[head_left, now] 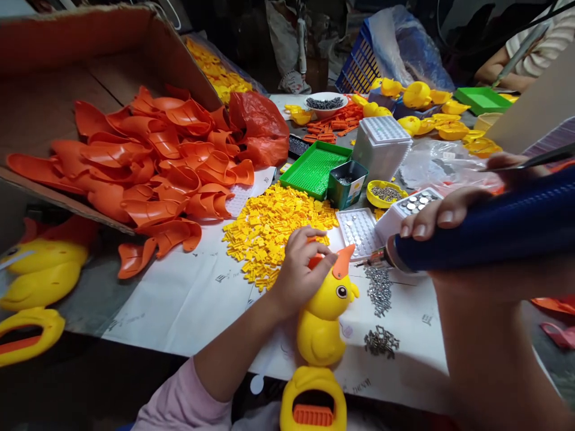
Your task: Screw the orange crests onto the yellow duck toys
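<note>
A yellow duck toy (320, 338) with an orange bill (344, 261) and a loop handle (290, 413) lies on the paper-covered table in front of me. My left hand (302, 272) grips its head from the left, with fingers bent over the orange part. In my right hand (453, 209) is a blue electric screwdriver (489, 224), held level with its tip pointing left. That tip is just right of the bill, near a pile of silver screws (378, 290). Below them sits a darker heap of small metal parts (381, 342).
A cardboard box (112, 36) of orange pieces (171, 149) leans at left, above another duck toy (45, 269). Small yellow parts (278, 233), a green tray (317, 170), a dark tin (347, 182) and a white tray (358, 233) stand beyond my hands. Another person's arm (494, 66) shows far right.
</note>
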The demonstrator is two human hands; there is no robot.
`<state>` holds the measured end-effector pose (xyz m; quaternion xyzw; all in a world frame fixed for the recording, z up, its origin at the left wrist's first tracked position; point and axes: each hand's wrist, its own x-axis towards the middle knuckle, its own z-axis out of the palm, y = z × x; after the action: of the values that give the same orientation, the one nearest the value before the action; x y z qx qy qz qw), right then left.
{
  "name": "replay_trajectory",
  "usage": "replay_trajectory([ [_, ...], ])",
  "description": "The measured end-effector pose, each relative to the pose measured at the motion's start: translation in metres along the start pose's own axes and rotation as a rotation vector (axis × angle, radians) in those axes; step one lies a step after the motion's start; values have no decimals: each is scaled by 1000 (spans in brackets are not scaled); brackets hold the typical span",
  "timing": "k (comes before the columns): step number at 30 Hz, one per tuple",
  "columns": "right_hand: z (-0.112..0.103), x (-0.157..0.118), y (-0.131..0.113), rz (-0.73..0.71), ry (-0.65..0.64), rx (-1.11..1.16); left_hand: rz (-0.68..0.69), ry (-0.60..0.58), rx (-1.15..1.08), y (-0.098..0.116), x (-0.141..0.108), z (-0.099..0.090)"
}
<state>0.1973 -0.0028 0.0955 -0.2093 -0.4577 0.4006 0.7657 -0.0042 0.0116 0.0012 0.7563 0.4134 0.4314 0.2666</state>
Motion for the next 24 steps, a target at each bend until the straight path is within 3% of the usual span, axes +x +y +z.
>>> replay_trajectory([
  [3,7,-5,2,157,-13,-1,-130,4,-87,-9,4,3],
  [6,14,-12,7,285,39,22,-141,-40,-131,-13,6,4],
  [10,13,-17,14,272,13,105,-126,-15,-71,-10,5,5],
  [24,13,-16,15,222,-61,78,-123,-24,-49,-8,1,6],
])
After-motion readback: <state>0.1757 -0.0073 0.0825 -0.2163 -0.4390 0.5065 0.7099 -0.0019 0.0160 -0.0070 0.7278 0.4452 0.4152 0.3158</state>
